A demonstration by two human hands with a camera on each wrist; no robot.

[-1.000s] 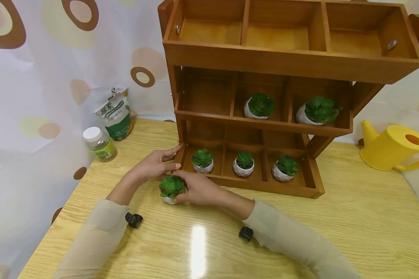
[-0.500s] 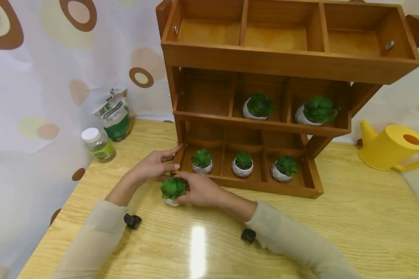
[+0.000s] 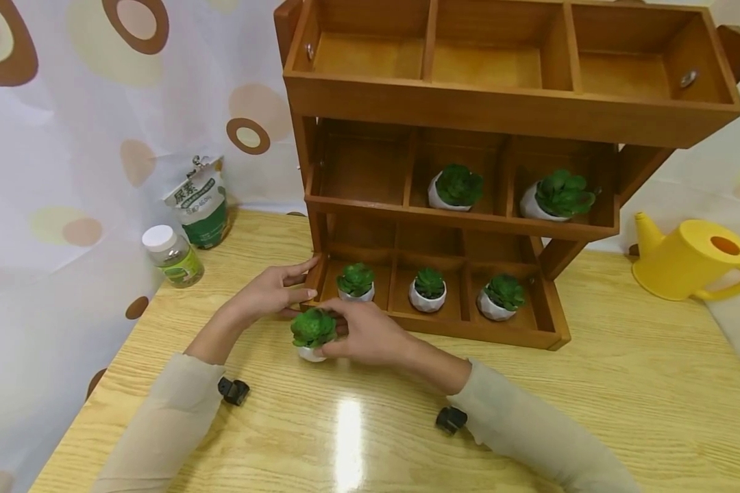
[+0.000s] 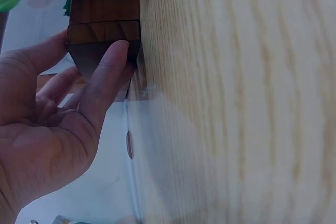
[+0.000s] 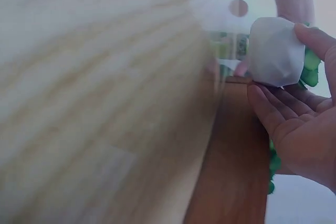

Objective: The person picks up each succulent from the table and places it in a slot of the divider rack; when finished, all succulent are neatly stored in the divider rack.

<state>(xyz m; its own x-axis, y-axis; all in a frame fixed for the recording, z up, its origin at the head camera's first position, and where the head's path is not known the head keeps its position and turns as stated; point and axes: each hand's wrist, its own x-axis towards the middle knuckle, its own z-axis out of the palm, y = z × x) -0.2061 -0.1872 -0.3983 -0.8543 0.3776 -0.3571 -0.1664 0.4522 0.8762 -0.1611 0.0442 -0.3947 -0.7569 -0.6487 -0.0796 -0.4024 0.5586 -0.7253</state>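
My right hand (image 3: pixel 373 333) holds a small potted succulent (image 3: pixel 313 329) with bright green leaves and a white pot. The right wrist view shows the faceted white pot (image 5: pixel 276 51) between thumb and fingers, close to the shelf's front board. My left hand (image 3: pixel 270 290) grips the front left corner of the brown wooden plant shelf (image 3: pixel 469 329). In the left wrist view its thumb (image 4: pixel 107 69) lies on the shelf's end, with the other fingers partly hidden behind. Three more potted succulents stand in the bottom tier: left (image 3: pixel 355 281), middle (image 3: pixel 428 289) and right (image 3: pixel 501 297).
Two larger potted succulents fill the middle (image 3: pixel 456 188) and right (image 3: pixel 558 196) sections of the shelf's second tier. A white-lidded jar (image 3: pixel 173 255) and a green and white pouch (image 3: pixel 200 205) stand at the left. A yellow watering can (image 3: pixel 693 260) is at the right.
My right hand has shifted slightly to the right along the shelf's front, bringing the potted succulent with it. My left hand has kept its place on the shelf corner.
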